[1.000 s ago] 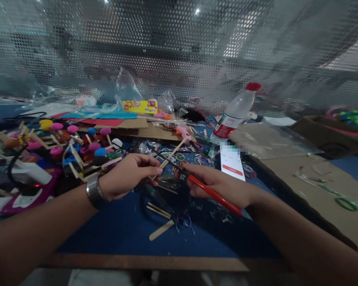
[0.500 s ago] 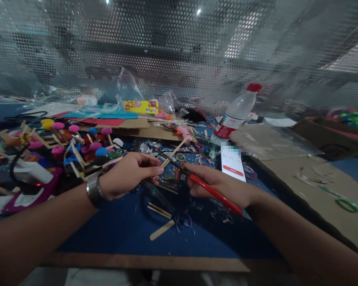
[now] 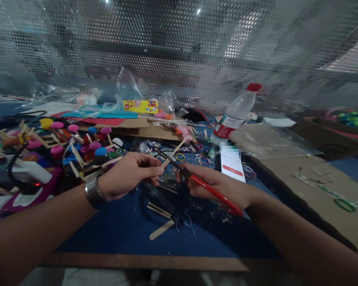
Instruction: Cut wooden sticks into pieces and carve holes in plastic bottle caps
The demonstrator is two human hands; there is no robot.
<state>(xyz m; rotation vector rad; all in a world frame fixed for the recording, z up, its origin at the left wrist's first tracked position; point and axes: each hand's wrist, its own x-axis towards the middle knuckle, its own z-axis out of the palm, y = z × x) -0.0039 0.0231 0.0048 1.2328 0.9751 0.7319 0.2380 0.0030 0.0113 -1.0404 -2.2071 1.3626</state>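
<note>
Pinched between the thumb and fingers of my left hand (image 3: 134, 172) is a thin wooden stick (image 3: 178, 147), slanting up to the right. My right hand (image 3: 204, 180) is closed around red-handled scissors (image 3: 213, 191). Their dark blades cross the stick just beyond my left fingertips; I cannot tell whether they cut into it. Below my hands, a rounded craft stick (image 3: 161, 230) lies on the blue tabletop with two narrow wooden strips (image 3: 158, 210) near its upper end. Loose rubber bands (image 3: 184, 222) sit beside them.
At left is a pile of coloured pieces and sticks (image 3: 74, 147) with a purple power strip (image 3: 32, 190). A tilted water bottle (image 3: 231, 115) and a phone (image 3: 232, 165) stand and lie behind my right hand. Cardboard (image 3: 310, 186) covers the right side; perforated metal (image 3: 167, 51) rises behind.
Hands, stick and scissors hold almost the same position. The scissor handles look slightly shifted, and the whole view has moved a little.
</note>
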